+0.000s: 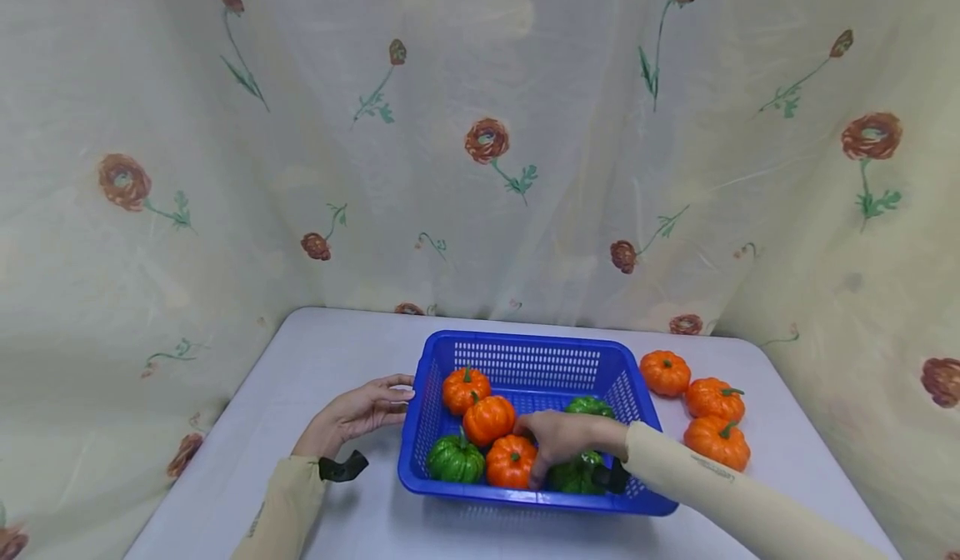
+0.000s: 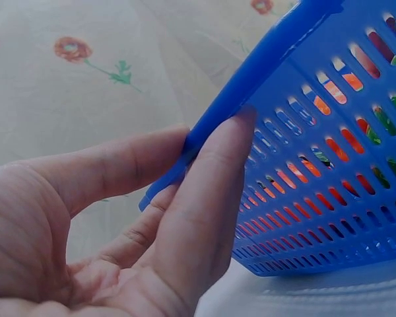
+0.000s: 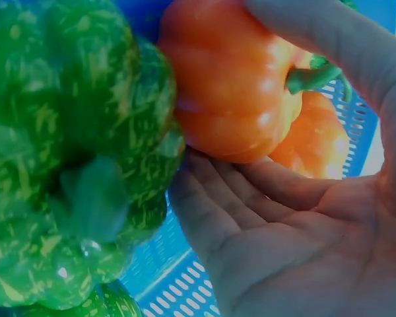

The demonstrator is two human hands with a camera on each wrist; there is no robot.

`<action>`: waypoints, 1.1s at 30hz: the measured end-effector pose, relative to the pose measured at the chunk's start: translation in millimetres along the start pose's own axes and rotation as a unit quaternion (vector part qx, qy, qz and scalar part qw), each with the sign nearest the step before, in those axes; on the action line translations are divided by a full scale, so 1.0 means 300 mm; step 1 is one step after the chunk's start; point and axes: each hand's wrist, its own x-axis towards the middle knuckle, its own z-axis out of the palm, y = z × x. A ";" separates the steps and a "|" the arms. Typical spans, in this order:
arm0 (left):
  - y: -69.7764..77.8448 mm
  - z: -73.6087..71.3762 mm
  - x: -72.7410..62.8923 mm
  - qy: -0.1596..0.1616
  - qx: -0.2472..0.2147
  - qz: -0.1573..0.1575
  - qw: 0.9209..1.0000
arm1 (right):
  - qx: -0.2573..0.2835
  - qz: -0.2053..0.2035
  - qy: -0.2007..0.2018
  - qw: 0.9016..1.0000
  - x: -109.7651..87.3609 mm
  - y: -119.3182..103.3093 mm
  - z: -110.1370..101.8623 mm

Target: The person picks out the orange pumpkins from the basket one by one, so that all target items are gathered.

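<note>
My left hand (image 1: 363, 410) pinches the left rim of a blue perforated basket (image 1: 532, 340); in the left wrist view the thumb and fingers lie on either side of that rim (image 2: 247, 76). Inside the basket, my right hand (image 1: 561, 437) holds a glossy orange pumpkin (image 1: 508, 462) near the front wall, its stem showing in the right wrist view. Two more orange pumpkins, one in the middle (image 1: 489, 420) and one behind it (image 1: 466, 390), sit to the left. A green pumpkin (image 1: 455, 460) is at front left. Green pumpkins (image 3: 66, 198) on the right are partly hidden by my right arm.
Three orange pumpkins lie on the white table (image 1: 352, 339) right of the basket: one at the back (image 1: 665, 373), one in the middle (image 1: 715, 400), one in front (image 1: 717, 443). A flowered curtain (image 1: 555, 210) hangs behind and at both sides.
</note>
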 end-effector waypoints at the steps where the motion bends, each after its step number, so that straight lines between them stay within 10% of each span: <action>1: 0.000 0.000 0.000 0.000 0.001 0.000 1.000 | 0.005 -0.005 0.004 1.000 -0.002 0.003 -0.002; 19: -0.002 0.008 -0.001 0.003 -0.003 -0.004 1.000 | 0.134 -0.018 0.073 0.988 -0.165 0.108 -0.100; 33: -0.001 0.011 0.001 0.006 0.003 -0.004 1.000 | 0.173 0.047 0.179 0.967 -0.436 0.292 -0.198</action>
